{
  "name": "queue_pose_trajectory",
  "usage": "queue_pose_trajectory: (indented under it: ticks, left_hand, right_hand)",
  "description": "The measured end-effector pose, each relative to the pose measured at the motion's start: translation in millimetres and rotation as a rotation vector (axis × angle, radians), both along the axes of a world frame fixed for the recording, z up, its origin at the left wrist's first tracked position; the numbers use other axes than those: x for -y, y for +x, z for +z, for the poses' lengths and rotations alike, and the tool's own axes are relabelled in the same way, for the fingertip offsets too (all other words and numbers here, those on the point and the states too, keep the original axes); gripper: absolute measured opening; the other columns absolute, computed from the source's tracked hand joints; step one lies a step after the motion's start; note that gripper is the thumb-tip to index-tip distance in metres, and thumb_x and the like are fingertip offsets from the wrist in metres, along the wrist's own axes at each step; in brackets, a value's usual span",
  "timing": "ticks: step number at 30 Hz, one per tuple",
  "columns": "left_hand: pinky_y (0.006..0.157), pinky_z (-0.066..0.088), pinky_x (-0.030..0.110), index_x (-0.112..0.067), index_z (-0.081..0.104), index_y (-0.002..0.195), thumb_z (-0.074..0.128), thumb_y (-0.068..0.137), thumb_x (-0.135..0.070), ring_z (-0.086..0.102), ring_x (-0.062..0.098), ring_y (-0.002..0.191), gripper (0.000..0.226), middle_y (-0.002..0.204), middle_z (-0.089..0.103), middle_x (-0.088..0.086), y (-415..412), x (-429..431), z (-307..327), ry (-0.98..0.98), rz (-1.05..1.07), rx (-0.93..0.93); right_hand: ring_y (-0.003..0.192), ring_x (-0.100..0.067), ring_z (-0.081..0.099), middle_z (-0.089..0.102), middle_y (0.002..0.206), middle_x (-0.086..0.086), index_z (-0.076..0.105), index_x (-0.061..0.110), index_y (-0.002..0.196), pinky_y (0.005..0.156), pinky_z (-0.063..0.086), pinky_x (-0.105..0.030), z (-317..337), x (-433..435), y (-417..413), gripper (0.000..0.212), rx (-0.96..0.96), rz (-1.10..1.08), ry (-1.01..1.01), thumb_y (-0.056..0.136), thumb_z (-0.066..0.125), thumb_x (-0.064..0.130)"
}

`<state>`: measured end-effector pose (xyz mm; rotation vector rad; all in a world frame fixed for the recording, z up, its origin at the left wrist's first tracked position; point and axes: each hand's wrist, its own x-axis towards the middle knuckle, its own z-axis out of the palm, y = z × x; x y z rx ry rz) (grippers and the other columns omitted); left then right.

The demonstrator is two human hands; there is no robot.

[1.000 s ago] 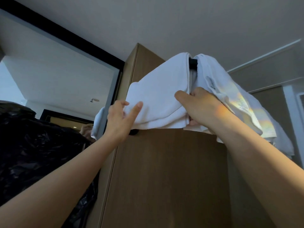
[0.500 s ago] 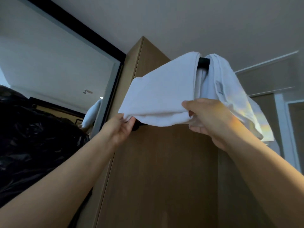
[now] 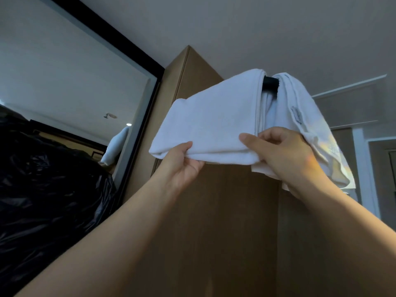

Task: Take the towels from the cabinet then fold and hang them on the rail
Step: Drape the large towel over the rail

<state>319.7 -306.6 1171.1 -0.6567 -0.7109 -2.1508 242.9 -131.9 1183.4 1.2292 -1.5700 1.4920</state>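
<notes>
A folded white towel [image 3: 214, 121] hangs over a black rail [image 3: 270, 82] high on the wooden cabinet [image 3: 214, 211]. My left hand [image 3: 182, 166] pinches its lower left edge from below. My right hand [image 3: 280, 153] grips the towel's lower right corner, thumb in front. A second white towel [image 3: 312, 129] hangs on the same rail just to the right, partly behind my right hand, with a patch of coloured light on it. Only a short piece of the rail shows between the two towels.
A large mirror with a black frame [image 3: 147, 116] stands left of the cabinet and reflects a towel. A black plastic bag [image 3: 47, 185] bulges at the lower left. A white door frame [image 3: 364, 172] is at the far right. The ceiling is overhead.
My left hand has slid from the towel's front down to its bottom edge and now pinches it. My right hand has shifted its grip on the lower right corner. The view has tilted.
</notes>
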Motion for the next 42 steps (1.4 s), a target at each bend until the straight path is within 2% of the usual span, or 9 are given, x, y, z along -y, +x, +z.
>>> queue_pose_trajectory:
  ticks: [2, 5, 11, 18, 24, 30, 35, 39, 42]
  left_hand:
    - [0.092, 0.052, 0.044, -0.006, 0.054, 0.124, 0.048, 0.099, -0.013, 0.066, 0.03, 0.107, 0.026, 0.116, 0.069, 0.016, -4, -5, -4, -0.016, 0.019, 0.09]
    - [0.071, 0.051, 0.037, -0.014, 0.057, 0.11, 0.055, 0.095, -0.041, 0.058, 0.019, 0.08, 0.031, 0.091, 0.063, 0.003, -7, -6, -6, -0.041, 0.148, 0.354]
    - [0.107, 0.028, 0.062, -0.006, 0.043, 0.136, 0.039, 0.097, -0.056, 0.036, 0.046, 0.134, 0.063, 0.139, 0.046, 0.022, -6, -8, -9, -0.134, -0.006, 0.34]
    - [0.106, 0.022, 0.07, -0.008, 0.039, 0.142, 0.034, 0.097, -0.06, 0.042, 0.051, 0.129, 0.069, 0.14, 0.047, 0.026, -10, -3, -3, -0.11, -0.089, 0.243]
    - [0.106, 0.019, 0.073, -0.006, 0.033, 0.146, 0.036, 0.096, -0.06, 0.035, 0.058, 0.13, 0.073, 0.142, 0.042, 0.031, -4, 5, 7, -0.105, -0.091, 0.282]
    - [0.097, 0.026, 0.075, -0.006, 0.031, 0.145, 0.04, 0.096, -0.057, 0.042, 0.061, 0.12, 0.071, 0.133, 0.047, 0.034, -3, 10, 9, -0.098, -0.039, 0.341]
    - [0.085, 0.034, 0.077, -0.003, 0.034, 0.143, 0.049, 0.095, -0.051, 0.032, 0.063, 0.126, 0.069, 0.141, 0.037, 0.032, 3, 6, 2, -0.129, -0.005, 0.41]
    - [0.078, 0.048, 0.067, 0.001, 0.058, 0.111, 0.068, 0.078, -0.058, 0.044, 0.055, 0.118, 0.068, 0.127, 0.044, 0.027, 13, -9, -9, -0.215, 0.029, 0.617]
    - [0.064, 0.05, 0.033, -0.006, 0.06, 0.092, 0.068, 0.077, -0.06, 0.049, 0.02, 0.078, 0.057, 0.092, 0.051, 0.007, 15, -32, -12, -0.276, 0.11, 0.694]
  right_hand:
    - [0.064, -0.011, 0.069, 0.067, 0.067, 0.002, 0.061, 0.013, 0.076, 0.063, 0.061, -0.03, 3, 0, -2, 0.054, 0.049, 0.073, -0.003, 0.075, 0.065, 0.068]
    - [0.075, -0.015, 0.071, 0.073, 0.081, 0.001, 0.067, 0.022, 0.083, 0.065, 0.062, -0.033, 5, -1, -8, 0.039, 0.118, 0.139, -0.061, 0.087, 0.05, 0.057]
    - [0.076, -0.021, 0.072, 0.073, 0.088, -0.005, 0.064, 0.023, 0.091, 0.078, 0.061, -0.043, 6, 0, -13, 0.007, 0.155, 0.243, -0.061, 0.092, 0.064, 0.016]
    - [0.067, -0.018, 0.074, 0.071, 0.082, -0.01, 0.061, 0.01, 0.091, 0.072, 0.061, -0.028, 7, -5, -16, 0.014, 0.154, 0.347, 0.004, 0.086, 0.069, -0.001]
    - [0.082, -0.031, 0.073, 0.073, 0.077, -0.011, 0.064, 0.015, 0.08, 0.087, 0.055, -0.058, -4, 1, -16, 0.012, 0.045, 0.302, -0.013, 0.085, 0.07, 0.006]
    - [0.084, -0.02, 0.075, 0.076, 0.093, -0.009, 0.061, 0.011, 0.102, 0.071, 0.059, -0.023, -10, -12, -28, 0.007, 0.158, 0.554, -0.017, 0.096, 0.059, 0.008]
    - [0.088, -0.018, 0.074, 0.071, 0.104, -0.016, 0.059, 0.001, 0.117, 0.072, 0.06, -0.022, -8, -14, -27, 0.029, 0.161, 0.567, 0.072, 0.089, 0.066, 0.0]
    - [0.097, -0.019, 0.072, 0.072, 0.108, -0.016, 0.062, 0.0, 0.118, 0.078, 0.06, -0.026, -5, -21, -30, 0.031, 0.192, 0.637, 0.15, 0.087, 0.067, 0.003]
    - [0.101, -0.022, 0.071, 0.071, 0.11, -0.018, 0.064, 0.002, 0.117, 0.08, 0.06, -0.028, -8, -24, -34, 0.03, 0.174, 0.623, 0.176, 0.087, 0.066, 0.002]
